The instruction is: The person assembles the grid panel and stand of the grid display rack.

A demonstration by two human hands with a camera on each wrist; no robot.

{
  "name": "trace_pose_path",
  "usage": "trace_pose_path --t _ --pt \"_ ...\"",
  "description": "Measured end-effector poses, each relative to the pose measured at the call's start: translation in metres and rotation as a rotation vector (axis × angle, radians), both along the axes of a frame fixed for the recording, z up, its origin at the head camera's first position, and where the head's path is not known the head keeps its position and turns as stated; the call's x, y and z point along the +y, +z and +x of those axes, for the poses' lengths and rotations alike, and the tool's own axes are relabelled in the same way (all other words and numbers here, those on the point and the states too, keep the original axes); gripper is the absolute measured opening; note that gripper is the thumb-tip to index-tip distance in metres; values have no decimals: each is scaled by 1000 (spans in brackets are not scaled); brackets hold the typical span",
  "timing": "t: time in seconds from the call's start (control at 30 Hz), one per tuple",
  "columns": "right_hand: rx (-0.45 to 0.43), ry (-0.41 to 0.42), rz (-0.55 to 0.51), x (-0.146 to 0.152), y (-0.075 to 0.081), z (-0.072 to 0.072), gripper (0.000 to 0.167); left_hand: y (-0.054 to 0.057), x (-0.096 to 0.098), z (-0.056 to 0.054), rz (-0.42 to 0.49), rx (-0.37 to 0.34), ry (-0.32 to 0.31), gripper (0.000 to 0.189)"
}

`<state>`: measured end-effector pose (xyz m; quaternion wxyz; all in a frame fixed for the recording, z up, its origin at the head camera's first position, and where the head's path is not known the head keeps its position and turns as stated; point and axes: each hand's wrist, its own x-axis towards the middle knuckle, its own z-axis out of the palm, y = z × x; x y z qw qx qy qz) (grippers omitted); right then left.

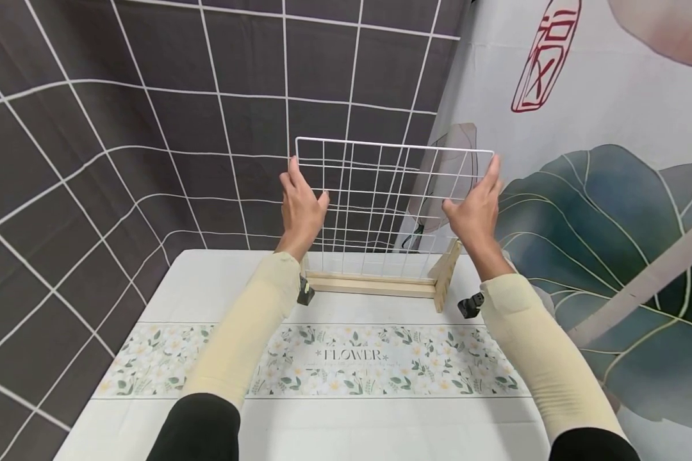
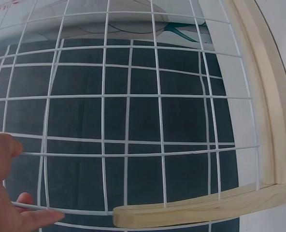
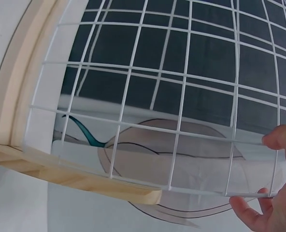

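Worktop: the worktop [image 1: 346, 422] carries a white cloth with a flowered band [image 1: 323, 368] running across it, nearest the person.
Left hand: the left hand [image 1: 301, 208] holds the left edge of the white wire grid [image 1: 392, 205], fingers straight up along the side wire and thumb set against it; the grip is spread, not curled round.
Right hand: the right hand [image 1: 477, 208] does the same on the right edge, fingers extended upward and thumb reaching in toward the mesh.
Grid: the panel stands upright between both hands, its lower edge down in the wooden base [image 1: 375, 283] at the far end of the worktop.
Progress: judged from this, the grid looks seated or very nearly seated in the base's slot; how deep it sits cannot be told. Letting go appears to be what is left.
Backdrop: a dark checked cloth [image 1: 121, 141] and a leaf-printed hanging [image 1: 611, 192] stand behind.
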<state>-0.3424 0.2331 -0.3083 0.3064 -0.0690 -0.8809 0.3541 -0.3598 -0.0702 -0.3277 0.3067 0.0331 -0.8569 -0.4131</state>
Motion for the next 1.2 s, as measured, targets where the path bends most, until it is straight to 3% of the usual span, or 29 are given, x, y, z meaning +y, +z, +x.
trace_pose_path --t 0.53,1.03,1.2 --pt "-22 2 -21 3 -17 2 121 -17 2 2 -4 -5 0 91" --pt "-12 -10 15 5 -22 1 120 -21 4 2 -33 11 -9 90" --pt "-13 28 28 5 -27 -1 119 -26 4 2 -53 -6 12 91"
